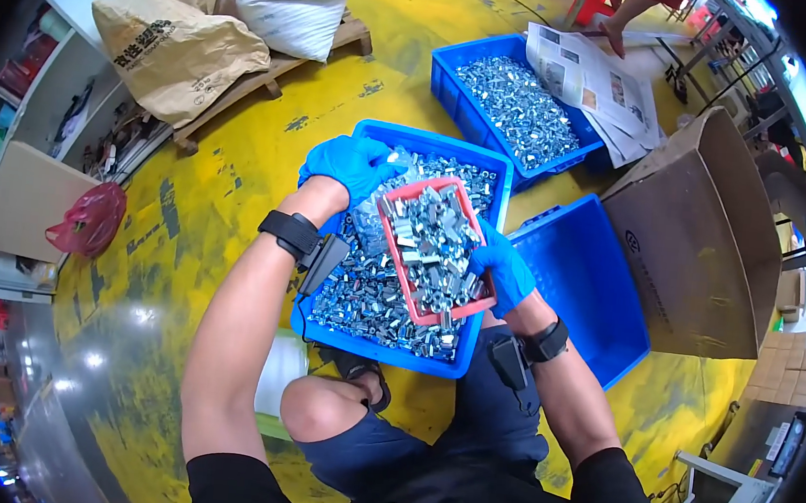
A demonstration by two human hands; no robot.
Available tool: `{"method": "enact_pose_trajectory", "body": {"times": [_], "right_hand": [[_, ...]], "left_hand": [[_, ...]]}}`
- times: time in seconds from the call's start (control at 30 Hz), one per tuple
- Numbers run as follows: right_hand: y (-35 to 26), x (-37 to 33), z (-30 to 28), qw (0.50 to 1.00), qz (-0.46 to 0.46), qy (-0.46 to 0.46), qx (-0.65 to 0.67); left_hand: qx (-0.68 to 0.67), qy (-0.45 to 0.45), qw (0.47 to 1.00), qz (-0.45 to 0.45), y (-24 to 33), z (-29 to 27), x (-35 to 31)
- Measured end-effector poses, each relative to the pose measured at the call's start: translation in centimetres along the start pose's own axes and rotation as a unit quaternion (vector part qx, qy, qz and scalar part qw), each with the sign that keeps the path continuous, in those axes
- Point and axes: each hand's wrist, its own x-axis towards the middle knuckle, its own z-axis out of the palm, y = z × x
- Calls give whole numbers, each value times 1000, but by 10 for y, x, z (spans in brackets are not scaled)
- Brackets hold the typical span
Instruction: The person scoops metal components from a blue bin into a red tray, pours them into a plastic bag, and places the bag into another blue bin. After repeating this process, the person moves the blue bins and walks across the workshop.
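My left hand (347, 168), in a blue glove, is closed on the edge of a clear plastic bag (369, 225) at the far left of a blue bin (371, 132). Small shiny metal parts (352, 290), like short sleeves or spacers, fill this bin in front of me. My right hand (507, 268), gloved too, grips the right side of a small red tray (406, 288), fingers partly hidden by it. Heaped with the same kind of metal parts, the tray tilts over the bin and covers part of the bag.
A second blue bin (447, 81) of metal parts stands beyond, newspaper (595, 81) over its right side. To the right are an empty blue bin (588, 277) and a cardboard box (687, 238). Sacks (176, 54) rest on a wooden pallet (234, 98); a pink bag (89, 219) lies left.
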Motion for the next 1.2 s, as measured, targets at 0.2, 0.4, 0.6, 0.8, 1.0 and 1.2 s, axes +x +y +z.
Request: {"method": "enact_pose_trajectory", "body": {"times": [0.2, 0.4, 0.6, 0.8, 1.0, 1.2], "right_hand": [[-13, 24, 12, 999, 18, 25, 31], [-13, 21, 29, 988, 113, 80, -70], [1, 19, 20, 989, 127, 56, -44], [3, 13, 5, 992, 104, 43, -53], [3, 5, -10, 994, 90, 42, -39], [-2, -10, -15, 994, 88, 62, -3]], "left_hand": [[-70, 1, 998, -8, -16, 0, 6], [-99, -3, 993, -64, -14, -1, 23], [45, 148, 979, -132, -4, 4, -7], [-67, 258, 911, -315, -5, 57, -51], [-625, 130, 713, -290, 14, 94, -60], [-516, -4, 777, -361, 25, 114, -58]]}}
